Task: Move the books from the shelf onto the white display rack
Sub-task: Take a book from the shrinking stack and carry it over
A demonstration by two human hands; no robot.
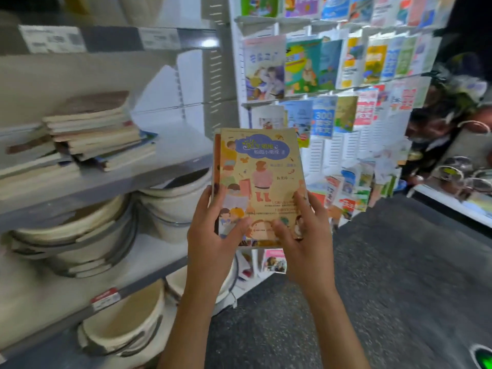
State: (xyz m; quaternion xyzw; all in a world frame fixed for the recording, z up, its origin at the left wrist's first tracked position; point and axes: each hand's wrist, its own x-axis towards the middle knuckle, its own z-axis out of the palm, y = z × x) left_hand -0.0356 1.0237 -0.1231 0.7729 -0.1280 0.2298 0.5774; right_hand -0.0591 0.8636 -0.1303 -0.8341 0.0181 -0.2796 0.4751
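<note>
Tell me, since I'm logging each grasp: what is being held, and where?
A yellow children's book, with more stacked behind it. The left hand grips its lower left edge, the right hand its lower right edge, thumbs on the cover.

Cream-coloured round basins (80,235) are stacked on the lower levels of the grey unit, more of them (175,198) beside those and one (125,323) near the floor. Price labels (52,38) are fixed along an upper edge, and a red tag (106,298) lower down. Dark speckled carpet (399,275) is seen at the right.
</note>
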